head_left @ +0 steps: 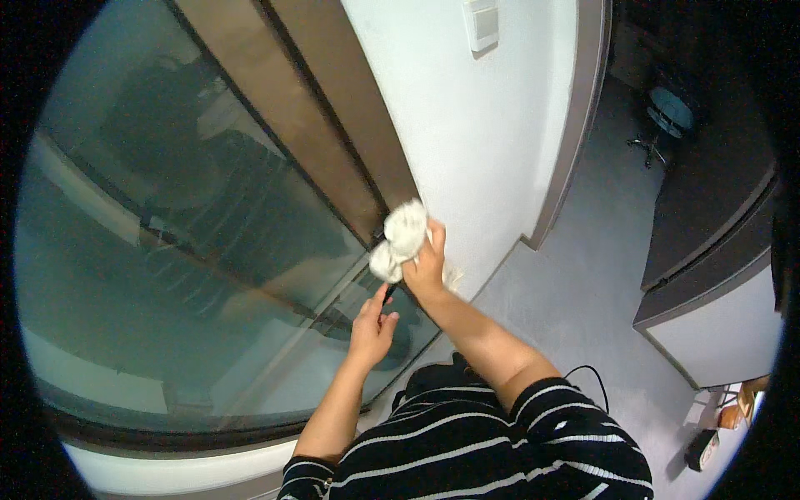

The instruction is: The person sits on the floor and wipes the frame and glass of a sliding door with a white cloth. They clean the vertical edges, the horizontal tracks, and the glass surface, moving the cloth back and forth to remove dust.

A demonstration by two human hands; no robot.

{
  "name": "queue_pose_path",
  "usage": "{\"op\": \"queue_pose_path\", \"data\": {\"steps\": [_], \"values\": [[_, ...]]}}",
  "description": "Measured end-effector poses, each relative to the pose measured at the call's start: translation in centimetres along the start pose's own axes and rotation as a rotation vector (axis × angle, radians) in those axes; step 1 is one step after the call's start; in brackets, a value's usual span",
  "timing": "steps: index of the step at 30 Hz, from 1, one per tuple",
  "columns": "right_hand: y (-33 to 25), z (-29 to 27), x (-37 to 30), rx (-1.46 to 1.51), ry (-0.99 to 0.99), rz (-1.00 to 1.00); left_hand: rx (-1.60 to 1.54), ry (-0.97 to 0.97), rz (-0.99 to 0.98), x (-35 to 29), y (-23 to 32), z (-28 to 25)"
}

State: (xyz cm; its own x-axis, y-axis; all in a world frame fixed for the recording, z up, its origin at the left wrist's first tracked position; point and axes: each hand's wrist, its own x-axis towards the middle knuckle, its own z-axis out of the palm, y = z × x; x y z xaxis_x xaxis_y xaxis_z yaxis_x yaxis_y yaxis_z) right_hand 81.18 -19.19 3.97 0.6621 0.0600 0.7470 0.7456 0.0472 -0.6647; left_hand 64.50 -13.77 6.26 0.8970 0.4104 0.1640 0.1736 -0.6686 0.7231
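Note:
A bunched white cloth [405, 236] is gripped in my right hand [427, 265], against the brown frame [367, 179] at the edge of a large glass pane [208, 275]. Part of the cloth hangs out behind my wrist. Lower and to the left, my left hand [372, 332] is raised at the glass, its index finger stretched up and its thumb apart. A small dark piece [389, 292] shows beside that fingertip, just under the cloth; whether the hand touches it I cannot tell. The other fingers of my left hand are partly hidden.
A white wall [467, 150] with a light switch [482, 25] adjoins the frame. To the right lies grey floor [542, 292], with a doorway, a blue-seated stool [669, 112] and a dark-topped cabinet [708, 317]. A black cable [596, 375] curves beside me. Small items lie at the lower right.

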Motion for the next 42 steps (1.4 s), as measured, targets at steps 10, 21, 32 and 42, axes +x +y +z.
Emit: {"op": "queue_pose_path", "data": {"steps": [10,21,32,42], "values": [[1.4,-4.0,-0.1,0.067,0.150,0.426,-0.059,-0.009,-0.064,0.2,3.0,0.8],[9.1,0.6,-13.0,-0.241,-0.066,1.176,-0.106,-0.073,-0.067,-0.2,-0.8,0.1],[8.1,3.0,-20.2,0.084,0.080,1.484,-0.201,-0.064,-0.137,-3.7,-4.9,-0.3],[3.5,10.0,-22.1,0.194,0.239,1.293,-0.228,-0.127,-0.151,-8.1,-8.0,-2.4]]}}
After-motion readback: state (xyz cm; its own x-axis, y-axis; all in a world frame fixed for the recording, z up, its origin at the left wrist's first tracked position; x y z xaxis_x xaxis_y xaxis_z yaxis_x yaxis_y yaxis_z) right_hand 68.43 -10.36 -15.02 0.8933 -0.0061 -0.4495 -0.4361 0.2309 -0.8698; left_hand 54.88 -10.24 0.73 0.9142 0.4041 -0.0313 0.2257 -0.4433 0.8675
